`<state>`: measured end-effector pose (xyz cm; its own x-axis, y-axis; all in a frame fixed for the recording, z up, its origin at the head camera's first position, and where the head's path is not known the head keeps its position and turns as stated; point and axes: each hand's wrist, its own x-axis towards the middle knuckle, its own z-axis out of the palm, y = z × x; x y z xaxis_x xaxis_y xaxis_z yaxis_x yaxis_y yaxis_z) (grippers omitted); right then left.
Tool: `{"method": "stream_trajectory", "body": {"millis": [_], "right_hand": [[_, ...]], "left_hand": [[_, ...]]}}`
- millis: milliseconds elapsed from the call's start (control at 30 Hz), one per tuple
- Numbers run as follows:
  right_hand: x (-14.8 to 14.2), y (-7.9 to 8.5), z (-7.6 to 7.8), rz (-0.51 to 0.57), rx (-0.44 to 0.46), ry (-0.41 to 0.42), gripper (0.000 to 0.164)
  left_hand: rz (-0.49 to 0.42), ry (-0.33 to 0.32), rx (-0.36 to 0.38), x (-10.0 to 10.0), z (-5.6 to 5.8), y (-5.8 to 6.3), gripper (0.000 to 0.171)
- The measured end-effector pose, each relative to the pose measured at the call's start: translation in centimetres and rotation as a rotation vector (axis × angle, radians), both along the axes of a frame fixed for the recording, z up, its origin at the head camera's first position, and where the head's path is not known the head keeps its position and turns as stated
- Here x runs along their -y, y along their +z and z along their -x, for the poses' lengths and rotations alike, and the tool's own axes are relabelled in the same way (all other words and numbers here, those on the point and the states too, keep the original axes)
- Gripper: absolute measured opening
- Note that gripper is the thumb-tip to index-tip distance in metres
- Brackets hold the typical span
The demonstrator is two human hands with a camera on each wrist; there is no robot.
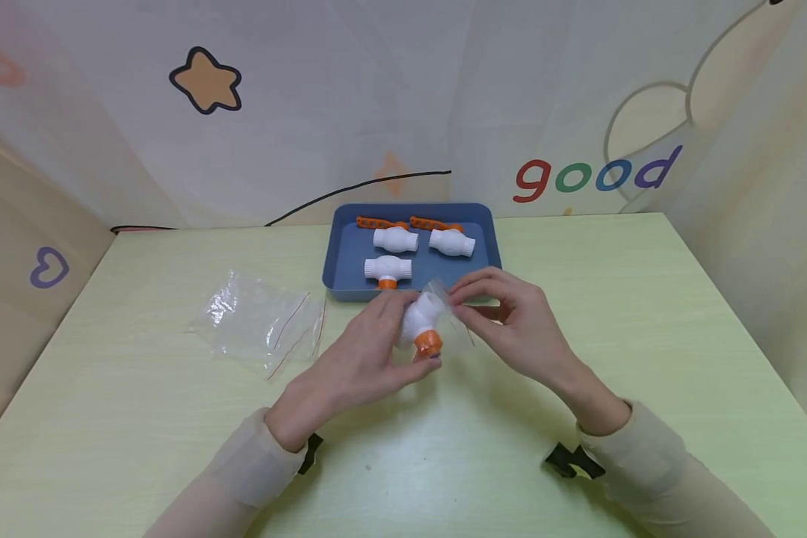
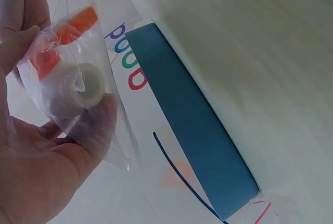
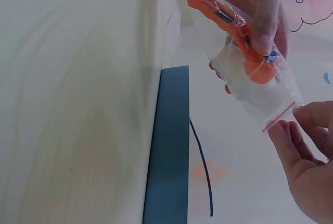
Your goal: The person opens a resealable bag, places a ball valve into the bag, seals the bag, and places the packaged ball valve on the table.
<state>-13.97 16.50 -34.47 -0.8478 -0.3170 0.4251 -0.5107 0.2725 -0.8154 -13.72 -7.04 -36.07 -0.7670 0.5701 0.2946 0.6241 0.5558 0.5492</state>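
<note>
My left hand (image 1: 359, 351) grips a white ball valve (image 1: 420, 315) with an orange handle (image 3: 223, 16), which is inside a clear zip bag (image 3: 244, 96). Thumb and fingers hold it through the plastic, above the table just in front of the tray. In the left wrist view, the valve's round open end (image 2: 92, 86) shows through the film. On the other side, my right hand (image 1: 518, 317) pinches the bag's end by its red zip line (image 3: 281, 115). Whether the zip is parted cannot be seen.
Behind the hands stands a blue tray (image 1: 329, 261) with several white valves (image 1: 395, 240) with orange handles (image 1: 380, 223) in it. Flat clear zip bags (image 1: 249, 321) with red lines lie on the table to the left. A printed curtain (image 1: 403, 97) hangs behind the table.
</note>
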Motion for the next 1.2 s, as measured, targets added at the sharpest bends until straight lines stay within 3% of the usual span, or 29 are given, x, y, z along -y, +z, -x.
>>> {"method": "stream_trajectory", "body": {"millis": [200, 267, 367, 467, 567, 767, 967, 1200], "right_hand": [[-0.33, 0.29, 0.09, -0.032, -0.026, -0.052, 0.011], [-0.37, 0.4, 0.07, -0.071, 0.001, -0.088, 0.004], [-0.44, 0.56, 0.02, -0.171, 0.09, -0.134, 0.013], [-0.5, 0.65, 0.01, -0.28, 0.196, -0.109, 0.019], [-0.52, 0.62, 0.08, -0.319, 0.264, -0.028, 0.021], [-0.35, 0.41, 0.02, -0.228, 0.288, 0.067, 0.013], [-0.14, 0.43, -0.11, -0.141, 0.274, 0.069, 0.012], [-0.06, 0.39, -0.26, -0.042, 0.254, 0.065, 0.011]], "left_hand": [[-0.043, 0.055, -0.07, 0.03, 0.17, -0.21, 0.07], [-0.062, 0.077, -0.087, 0.02, 0.2, -0.28, 0.069], [-0.078, 0.115, -0.096, -0.01, 0.19, -0.26, 0.07], [-0.083, 0.146, -0.091, -0.04, 0.14, -0.18, 0.074], [-0.088, 0.165, -0.079, -0.1, 0.05, -0.08, 0.075], [-0.106, 0.182, -0.034, -0.2, -0.2, 0.11, 0.076], [-0.162, 0.194, 0.088, -0.28, -0.26, 0.28, 0.079], [-0.261, 0.16, 0.221, -0.45, -0.18, 0.25, 0.076]]}}
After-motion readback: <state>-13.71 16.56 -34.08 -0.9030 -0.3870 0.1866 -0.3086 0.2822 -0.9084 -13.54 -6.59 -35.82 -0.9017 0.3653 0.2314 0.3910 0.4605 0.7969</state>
